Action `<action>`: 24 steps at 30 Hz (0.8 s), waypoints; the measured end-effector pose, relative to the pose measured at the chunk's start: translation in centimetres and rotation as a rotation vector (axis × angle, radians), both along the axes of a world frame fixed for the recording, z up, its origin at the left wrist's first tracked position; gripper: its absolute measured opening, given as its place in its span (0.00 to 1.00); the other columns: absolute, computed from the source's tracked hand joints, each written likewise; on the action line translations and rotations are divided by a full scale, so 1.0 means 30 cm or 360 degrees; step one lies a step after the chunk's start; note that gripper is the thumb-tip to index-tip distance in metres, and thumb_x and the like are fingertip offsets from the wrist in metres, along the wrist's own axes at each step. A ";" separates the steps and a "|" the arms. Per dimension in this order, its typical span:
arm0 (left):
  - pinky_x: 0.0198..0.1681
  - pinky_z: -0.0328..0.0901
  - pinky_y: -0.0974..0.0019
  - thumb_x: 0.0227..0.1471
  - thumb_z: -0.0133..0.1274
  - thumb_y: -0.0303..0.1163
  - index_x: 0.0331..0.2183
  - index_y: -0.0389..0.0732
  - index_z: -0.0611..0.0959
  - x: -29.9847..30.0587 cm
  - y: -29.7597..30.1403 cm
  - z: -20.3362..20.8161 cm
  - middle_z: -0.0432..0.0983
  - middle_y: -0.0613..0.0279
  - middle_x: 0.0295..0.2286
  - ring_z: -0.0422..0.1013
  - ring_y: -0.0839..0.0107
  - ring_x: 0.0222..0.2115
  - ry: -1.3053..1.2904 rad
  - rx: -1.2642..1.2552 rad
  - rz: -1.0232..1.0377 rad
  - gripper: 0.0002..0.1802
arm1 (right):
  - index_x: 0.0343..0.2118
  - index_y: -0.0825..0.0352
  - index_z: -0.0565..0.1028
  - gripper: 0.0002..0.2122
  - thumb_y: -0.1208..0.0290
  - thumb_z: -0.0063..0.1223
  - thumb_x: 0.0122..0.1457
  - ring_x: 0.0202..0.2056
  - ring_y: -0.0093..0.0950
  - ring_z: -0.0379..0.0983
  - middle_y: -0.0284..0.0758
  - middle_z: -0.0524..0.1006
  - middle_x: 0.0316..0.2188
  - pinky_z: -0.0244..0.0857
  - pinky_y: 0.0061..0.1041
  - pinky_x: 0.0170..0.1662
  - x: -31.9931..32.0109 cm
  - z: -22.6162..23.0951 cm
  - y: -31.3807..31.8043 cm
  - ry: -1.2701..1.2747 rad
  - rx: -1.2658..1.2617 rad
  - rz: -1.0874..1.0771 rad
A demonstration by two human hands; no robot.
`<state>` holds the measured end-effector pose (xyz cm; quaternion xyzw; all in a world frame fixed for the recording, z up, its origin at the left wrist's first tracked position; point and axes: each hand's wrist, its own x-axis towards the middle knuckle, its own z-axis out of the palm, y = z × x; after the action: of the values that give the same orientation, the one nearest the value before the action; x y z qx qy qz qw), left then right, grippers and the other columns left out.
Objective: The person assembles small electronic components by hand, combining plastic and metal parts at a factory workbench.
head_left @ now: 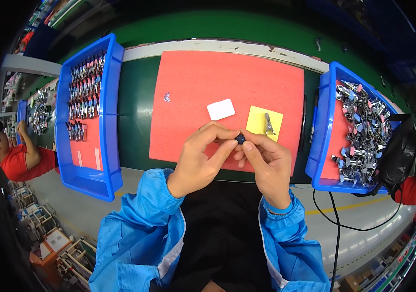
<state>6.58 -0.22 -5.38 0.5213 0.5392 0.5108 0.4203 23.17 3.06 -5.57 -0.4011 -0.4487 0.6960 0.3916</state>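
Above the near part of a salmon-pink foam mat (pixel 188 73), my two hands meet at a small dark blue piece (pixel 240 139). Thumb and forefinger of my left hand (pixel 200 158) pinch it from one side. My right hand (pixel 268 163) grips it from the other side, its remaining fingers curled. The piece is mostly covered by fingertips, so its kind is unclear. Just beyond my right hand, a metal clip (pixel 268 124) lies on a yellow paper square (pixel 256 117). A white rounded card (pixel 221 109) rests to its left. Farther left sit several tiny shiny bits (pixel 167 97).
A blue tray (pixel 114 97) at left holds rows of clips (pixel 85 87). At right, another blue tray (pixel 322 131) carries a heap of loose clips (pixel 361 131), with a black bag (pixel 399 153) against its outer side. Black cable (pixel 337 219) hangs below. People in red work at both sides.
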 end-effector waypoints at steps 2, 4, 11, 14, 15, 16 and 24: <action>0.39 0.70 0.68 0.55 0.56 0.17 0.40 0.31 0.81 0.006 0.031 0.011 0.78 0.54 0.35 0.76 0.67 0.35 -0.0008 -0.0018 -0.0018 0.09 | 0.52 0.77 0.75 0.13 0.78 0.51 0.67 0.33 0.24 0.77 0.39 0.80 0.36 0.72 0.22 0.34 0.016 -0.001 0.009 0.0001 0.0011 -0.0010; 0.39 0.70 0.66 0.53 0.57 0.17 0.40 0.32 0.81 -0.013 0.070 0.021 0.78 0.56 0.35 0.76 0.65 0.34 0.0348 0.0067 0.0012 0.10 | 0.54 0.77 0.74 0.15 0.77 0.54 0.66 0.33 0.24 0.77 0.39 0.80 0.37 0.72 0.22 0.35 0.031 0.006 0.013 -0.0161 0.0155 -0.0080; 0.41 0.68 0.60 0.47 0.61 0.19 0.38 0.36 0.83 -0.083 0.149 -0.046 0.77 0.60 0.34 0.73 0.61 0.36 0.1624 0.0614 0.0078 0.12 | 0.54 0.75 0.73 0.21 0.74 0.61 0.60 0.39 0.33 0.75 0.42 0.75 0.41 0.71 0.28 0.40 0.097 -0.045 0.021 -0.1393 0.1044 -0.0289; 0.41 0.68 0.58 0.46 0.62 0.20 0.37 0.38 0.83 -0.088 0.147 -0.065 0.77 0.61 0.35 0.72 0.59 0.38 0.1733 0.0648 0.0009 0.13 | 0.53 0.73 0.74 0.21 0.72 0.64 0.57 0.43 0.38 0.73 0.44 0.73 0.43 0.70 0.33 0.42 0.096 -0.049 0.019 -0.1662 0.1236 -0.0332; 0.40 0.68 0.58 0.46 0.62 0.20 0.37 0.38 0.83 -0.089 0.143 -0.066 0.77 0.61 0.36 0.72 0.60 0.38 0.1674 0.0619 0.0040 0.12 | 0.52 0.73 0.74 0.21 0.71 0.64 0.56 0.44 0.39 0.72 0.44 0.72 0.43 0.69 0.35 0.42 0.093 -0.051 0.018 -0.1677 0.1153 -0.0314; 0.40 0.67 0.58 0.46 0.61 0.21 0.37 0.39 0.84 -0.090 0.137 -0.066 0.77 0.61 0.36 0.72 0.60 0.38 0.1616 0.0590 0.0072 0.12 | 0.51 0.72 0.74 0.21 0.70 0.65 0.56 0.45 0.40 0.71 0.44 0.72 0.44 0.68 0.36 0.43 0.089 -0.053 0.017 -0.1691 0.1071 -0.0294; 0.37 0.68 0.57 0.48 0.61 0.24 0.35 0.38 0.84 -0.107 0.130 -0.020 0.74 0.61 0.34 0.71 0.61 0.37 0.1641 0.0408 0.0063 0.09 | 0.45 0.71 0.75 0.17 0.69 0.65 0.55 0.41 0.41 0.71 0.41 0.72 0.37 0.68 0.39 0.41 0.072 -0.058 0.037 -0.1841 0.0995 -0.0250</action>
<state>3.35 3.66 -5.99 0.7416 0.6189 0.2577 0.0238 25.34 4.18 -7.31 -0.6092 -0.7369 0.1749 0.2351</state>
